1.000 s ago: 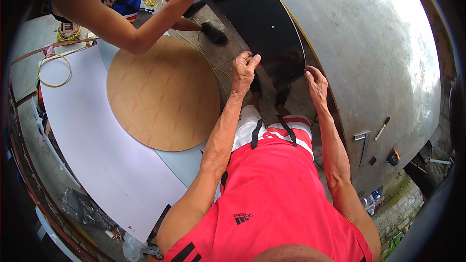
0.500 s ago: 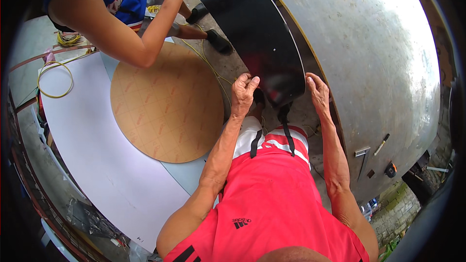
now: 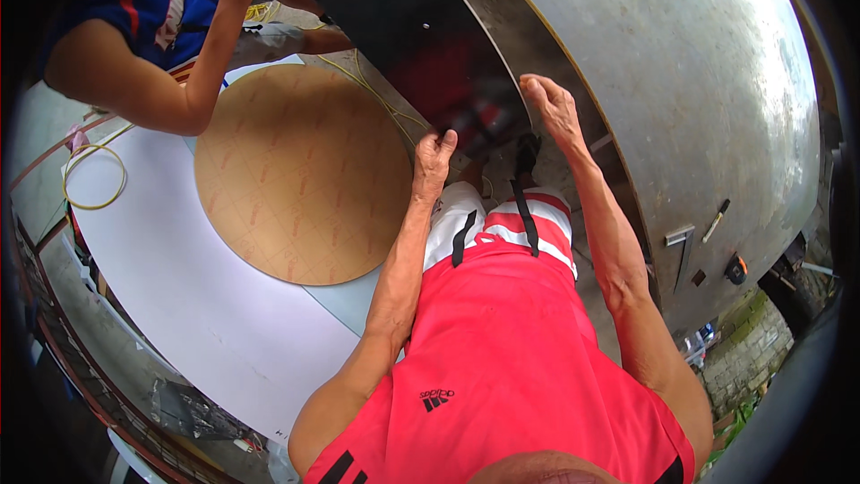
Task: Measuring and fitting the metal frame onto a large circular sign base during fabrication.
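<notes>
A large glossy black panel [image 3: 394, 27] with a curved edge stands tilted in front of me. My left hand [image 3: 435, 154] grips its near lower edge with curled fingers. My right hand [image 3: 552, 108] holds the same panel's right edge, fingers bent over it. Another person in a blue top [image 3: 152, 9] at the far left reaches an arm [image 3: 219, 45] up to the panel's far end. A brown round board [image 3: 300, 170] lies flat to the left of my left hand, on a white sheet [image 3: 179, 296].
A big curved grey metal surface [image 3: 699, 81] fills the right side, with small tools [image 3: 717, 220] lying on its lower part. A yellow coiled cord [image 3: 90, 177] rests at the far left on the white sheet. Clutter lies along the lower left edge.
The black panel has been lifted and tilted up toward the top of the view. Both my hands have risen with it, and the other person's arm now reaches higher.
</notes>
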Tool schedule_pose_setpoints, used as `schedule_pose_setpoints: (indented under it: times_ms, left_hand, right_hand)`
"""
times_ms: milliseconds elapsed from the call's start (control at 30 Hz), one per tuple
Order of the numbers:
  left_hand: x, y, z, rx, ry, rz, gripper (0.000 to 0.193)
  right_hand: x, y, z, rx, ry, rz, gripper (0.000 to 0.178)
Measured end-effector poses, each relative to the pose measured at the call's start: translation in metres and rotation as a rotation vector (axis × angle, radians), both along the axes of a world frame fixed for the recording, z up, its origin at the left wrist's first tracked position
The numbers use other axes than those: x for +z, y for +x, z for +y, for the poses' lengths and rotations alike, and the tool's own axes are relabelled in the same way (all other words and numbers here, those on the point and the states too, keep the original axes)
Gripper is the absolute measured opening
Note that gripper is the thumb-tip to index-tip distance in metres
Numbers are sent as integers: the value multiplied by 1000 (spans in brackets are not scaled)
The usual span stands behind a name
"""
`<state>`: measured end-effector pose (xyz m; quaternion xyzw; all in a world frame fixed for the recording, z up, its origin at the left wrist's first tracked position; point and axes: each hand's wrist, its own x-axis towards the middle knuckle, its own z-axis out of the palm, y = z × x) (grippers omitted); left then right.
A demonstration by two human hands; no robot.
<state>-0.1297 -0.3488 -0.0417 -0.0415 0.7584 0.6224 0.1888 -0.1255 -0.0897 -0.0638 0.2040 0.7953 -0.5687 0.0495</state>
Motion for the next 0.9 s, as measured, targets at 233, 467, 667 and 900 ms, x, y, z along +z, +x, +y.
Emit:
schedule_pose_setpoints:
  times_ms: [233,467,667,900]
  left_hand:
    - [-26,-14,-6,113,-69,19,57]
    - [-8,-61,15,235,87,47,47]
    - [1,-118,22,256,206,98,41]
    - [14,-172,30,219,307,173,25]
  right_hand:
    - [-73,38,22,-165,-343,-284,36]
    - [-138,69,2,-211,-489,-360,45]
    - [-138,47,4,-260,-483,-190,48]
    - [-126,13,13,-268,-419,-127,47]
